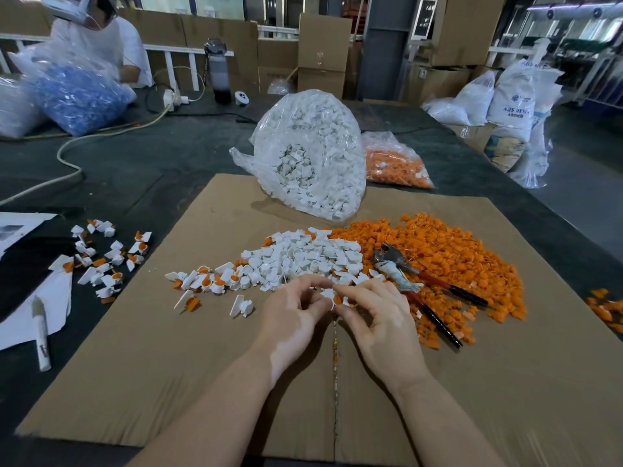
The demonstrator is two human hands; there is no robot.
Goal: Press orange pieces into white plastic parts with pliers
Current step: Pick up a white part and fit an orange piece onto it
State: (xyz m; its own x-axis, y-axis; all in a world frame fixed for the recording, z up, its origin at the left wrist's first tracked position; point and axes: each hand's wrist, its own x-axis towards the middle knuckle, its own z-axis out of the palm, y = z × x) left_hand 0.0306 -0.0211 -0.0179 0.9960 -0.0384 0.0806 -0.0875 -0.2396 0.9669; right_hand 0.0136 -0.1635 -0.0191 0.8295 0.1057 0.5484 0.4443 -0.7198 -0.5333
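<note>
My left hand (296, 308) and my right hand (377, 315) meet at the middle of the cardboard sheet (202, 382). Between their fingertips they pinch a white plastic part (327, 293) with an orange piece (338, 301) set in it. Just beyond lies a heap of loose white parts (303, 257), and to its right a wide heap of orange pieces (448, 257). The pliers (421, 284), with red and black handles, lie on the orange heap right of my right hand, untouched.
Assembled white-and-orange parts lie scattered at left (108, 257) and on the cardboard (209, 281). A clear bag of white parts (310, 153) and a bag of orange pieces (394, 163) stand behind. A marker (41, 335) lies on papers at left. Another person (97, 38) sits far left.
</note>
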